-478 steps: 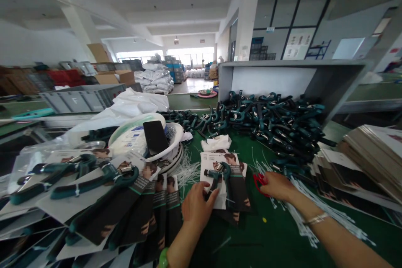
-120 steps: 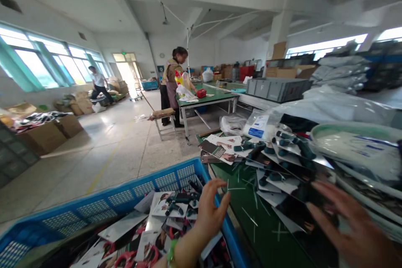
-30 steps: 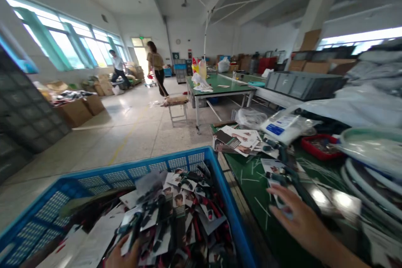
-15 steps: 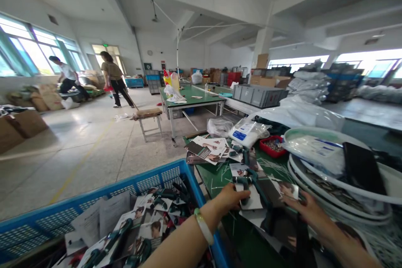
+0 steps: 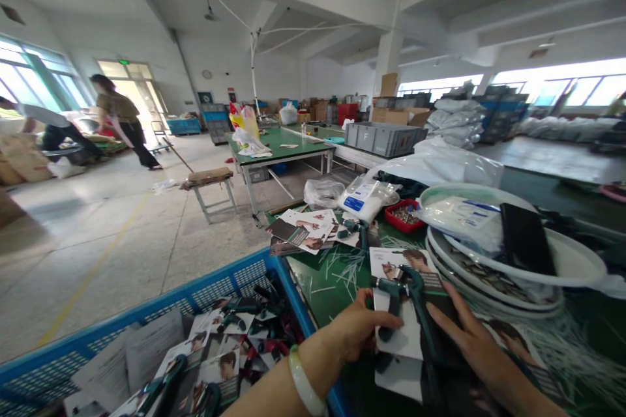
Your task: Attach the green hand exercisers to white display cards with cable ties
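A dark green hand tool [image 5: 415, 293] lies on a printed card [image 5: 386, 260] over the table in front of me; its exact kind is unclear. My left hand [image 5: 359, 329] grips the left side, thumb over the card and the tool's short part. At the right edge, my right hand [image 5: 462, 326] presses its fingers along the card beside the tool's long handle. Below it another card [image 5: 396, 378] shows, its lower part hidden in shadow and by my hands. More carded tools [image 5: 235, 326] lie jumbled in the blue basket [image 5: 215, 291] at my left.
Loose printed cards [image 5: 306, 228] are stacked at the table's far edge. White plastic ties [image 5: 342, 273] are scattered on the green tabletop. A red tray [image 5: 403, 216] of small parts and stacked white basins [image 5: 489, 287] with a black phone [image 5: 525, 239] stand right. Two people are far left.
The view has turned right. My hands have brought the carded tool more upright and closer together; my right hand has moved in along its edge. The people in the background have moved.
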